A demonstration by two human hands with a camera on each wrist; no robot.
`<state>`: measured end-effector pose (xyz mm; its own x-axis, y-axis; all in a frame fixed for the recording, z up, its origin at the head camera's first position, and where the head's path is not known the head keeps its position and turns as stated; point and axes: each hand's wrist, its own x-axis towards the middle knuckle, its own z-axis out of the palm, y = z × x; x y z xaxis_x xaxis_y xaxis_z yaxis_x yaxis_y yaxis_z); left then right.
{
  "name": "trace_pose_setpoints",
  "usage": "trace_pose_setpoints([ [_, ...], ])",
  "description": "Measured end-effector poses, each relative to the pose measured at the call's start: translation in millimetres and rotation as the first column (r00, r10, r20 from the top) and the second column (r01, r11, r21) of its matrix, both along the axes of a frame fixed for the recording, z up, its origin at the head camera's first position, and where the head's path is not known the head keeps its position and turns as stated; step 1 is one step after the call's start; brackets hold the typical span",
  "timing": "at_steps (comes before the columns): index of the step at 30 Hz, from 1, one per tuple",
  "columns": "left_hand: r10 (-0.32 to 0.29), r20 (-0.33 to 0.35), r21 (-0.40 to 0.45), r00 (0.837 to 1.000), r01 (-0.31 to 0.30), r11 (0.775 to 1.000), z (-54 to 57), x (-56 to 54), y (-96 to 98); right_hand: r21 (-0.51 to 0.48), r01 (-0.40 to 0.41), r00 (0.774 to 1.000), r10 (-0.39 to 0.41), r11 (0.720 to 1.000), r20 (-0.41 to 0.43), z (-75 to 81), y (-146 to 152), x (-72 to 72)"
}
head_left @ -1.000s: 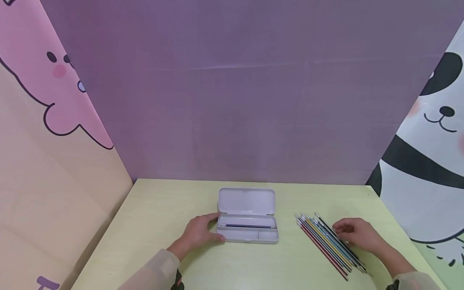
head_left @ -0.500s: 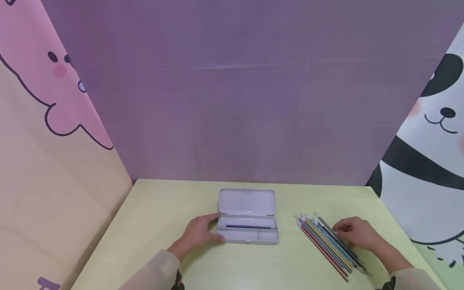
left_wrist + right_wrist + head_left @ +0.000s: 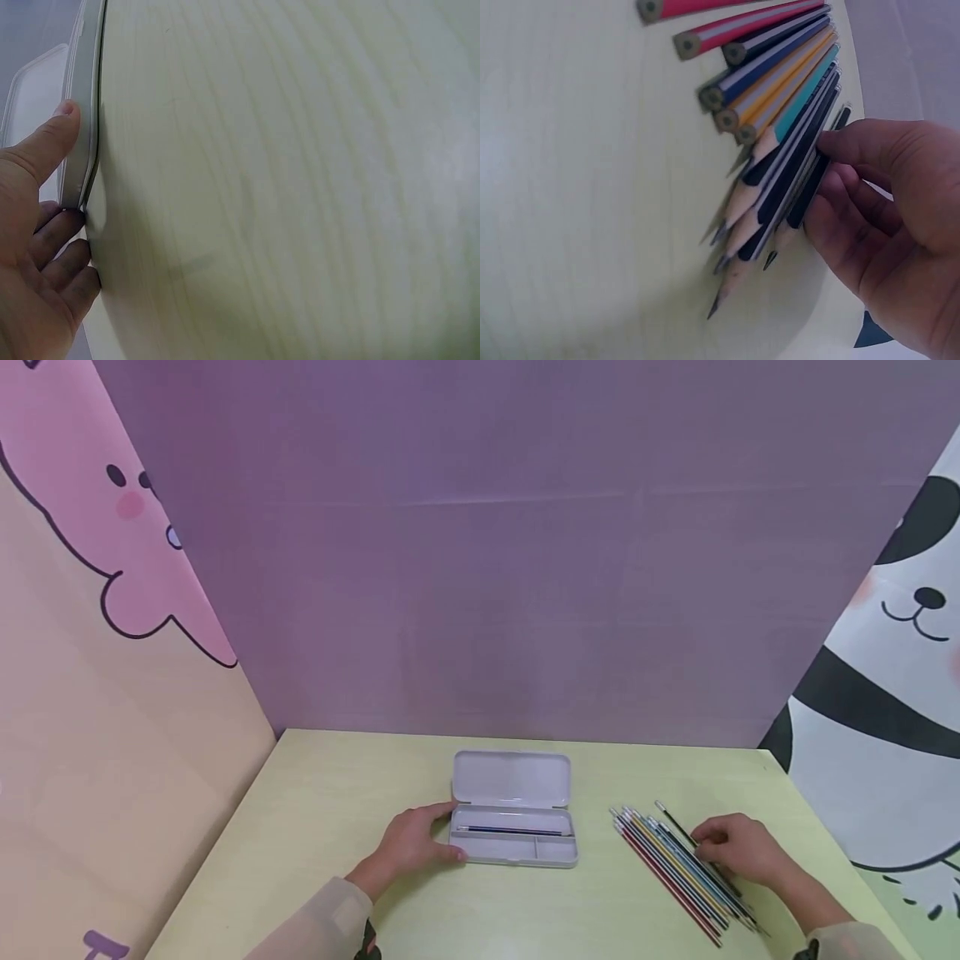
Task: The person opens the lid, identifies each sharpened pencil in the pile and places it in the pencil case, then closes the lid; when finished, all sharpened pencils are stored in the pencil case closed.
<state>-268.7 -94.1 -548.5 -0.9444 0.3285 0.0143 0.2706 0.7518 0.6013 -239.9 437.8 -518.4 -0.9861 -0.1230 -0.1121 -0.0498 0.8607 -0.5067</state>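
A grey pencil case (image 3: 525, 853) lies open on the pale green table (image 3: 337, 793), its lid (image 3: 510, 779) folded back. One dark pencil (image 3: 510, 831) lies in its long compartment. My left hand (image 3: 411, 843) grips the case's left end. In the left wrist view the thumb of the left hand (image 3: 37, 225) presses the case rim (image 3: 82, 112) and the fingers curl under its corner. To the right, several coloured pencils (image 3: 667, 860) lie side by side. My right hand (image 3: 738, 850) rests on their far side. In the right wrist view the right hand (image 3: 892, 217) pinches the outermost black pencil (image 3: 814, 184) beside the other pencils (image 3: 780, 97).
A purple panel stands behind the table. A pink bear panel (image 3: 112, 610) closes the left side and a panda panel (image 3: 885, 710) the right. Bare table top (image 3: 285, 180) lies between the case and the pencils and in front of both.
My right hand has drawn slightly toward me along the pencils, and the black pencil stands a little apart from the row. My left hand and the case have not moved.
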Motion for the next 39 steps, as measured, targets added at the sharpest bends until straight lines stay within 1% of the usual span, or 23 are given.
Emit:
trace_pose_setpoints([
  [5, 0.008, 0.007, 0.011, 1.0, -0.008, 1.0, 1.5, 2.5, 1.9, 0.003, -0.035, 0.999, 0.035, 0.999, -0.021, 7.1, 2, 1.6],
  [8, 0.008, 0.002, -0.003, 1.0, -0.007, 1.0, 2.3, 2.4, 2.4, -0.029, -0.039, 0.999, 0.039, 0.999, -0.013, 16.6, -1, 1.5],
  [11, -0.002, -0.003, -0.019, 1.0, 0.002, 1.0, 3.9, 1.8, 2.5, -0.071, -0.069, 0.997, 0.067, 0.995, -0.032, 30.8, -11, 0.1],
  [14, -0.015, -0.003, -0.037, 1.0, 0.015, 0.999, 5.9, 0.8, 2.5, -0.095, -0.128, 0.989, 0.12, 0.987, -0.081, 45.5, -26, -3.2],
  [18, -0.029, -0.003, -0.049, 1.0, 0.029, 0.998, 7.6, 0.0, 3.0, -0.103, -0.211, 0.97, 0.195, 0.972, -0.145, 62.8, -54, -9.9],
  [22, -0.042, -0.006, -0.029, 0.999, 0.041, 0.999, 6.7, -0.8, 4.0, -0.108, -0.258, 0.957, 0.239, 0.96, -0.167, 77.1, -85, -19.3],
  [25, -0.053, -0.012, -0.006, 0.999, 0.053, 0.999, 5.1, -1.5, 4.4, -0.122, -0.28, 0.952, 0.26, 0.952, -0.162, 84.6, -109, -27.7],
  [28, -0.063, -0.017, 0.012, 0.998, 0.063, 0.998, 3.9, -2.1, 3.7, -0.149, -0.298, 0.949, 0.276, 0.943, -0.152, 87.6, -132, -36.8],
  [31, -0.065, -0.018, 0.025, 0.998, 0.066, 0.998, 3.0, -2.2, 2.0, -0.184, -0.321, 0.943, 0.296, 0.929, -0.153, 86.7, -153, -44.7],
  [37, -0.065, -0.008, 0.029, 0.998, 0.065, 0.997, 3.3, -2.7, 1.7, -0.25, -0.365, 0.929, 0.332, 0.897, -0.164, 79.2, -187, -56.8],
  [39, -0.065, -0.001, 0.026, 0.998, 0.065, 0.998, 4.4, -2.6, 2.3, -0.258, -0.368, 0.928, 0.337, 0.893, -0.157, 75.1, -196, -59.9],
])
